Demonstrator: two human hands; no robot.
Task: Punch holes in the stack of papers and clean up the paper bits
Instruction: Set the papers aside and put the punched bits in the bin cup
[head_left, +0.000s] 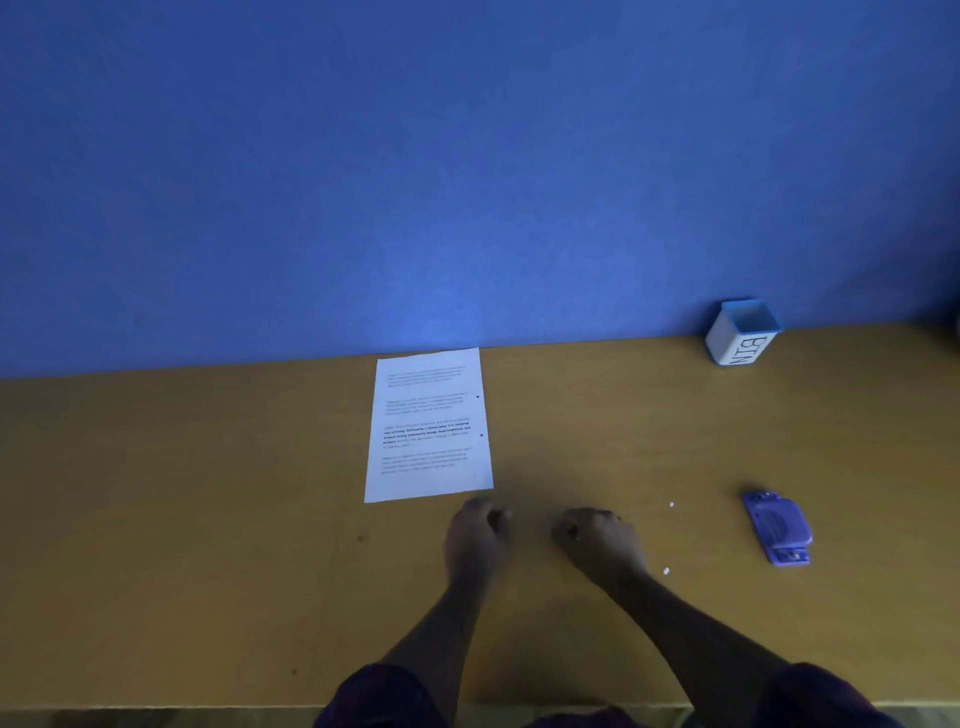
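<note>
Two punched holes mark the right edge of the stack of papers (428, 426) on the wooden desk (208, 519) against a blue wall (467, 156). Left hand (475, 538) and right hand (597, 538) hover with curled fingers near paper bits (671, 504); whether they pinch anything cannot be told.

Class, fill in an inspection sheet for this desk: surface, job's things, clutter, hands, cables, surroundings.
Surface: wooden table, against the wall.
Job's things: stack of papers flat, two holes at its right edge; hole punch lying far right; paper bits loose between right hand and punch; container marked BIN at the back right.
Clutter: nothing seen.
Hands: left hand and right hand low over the table, fingers curled; a white bit shows at the right hand; grip unclear.
Cables: nothing seen.
Surroundings: blue wall.
</note>
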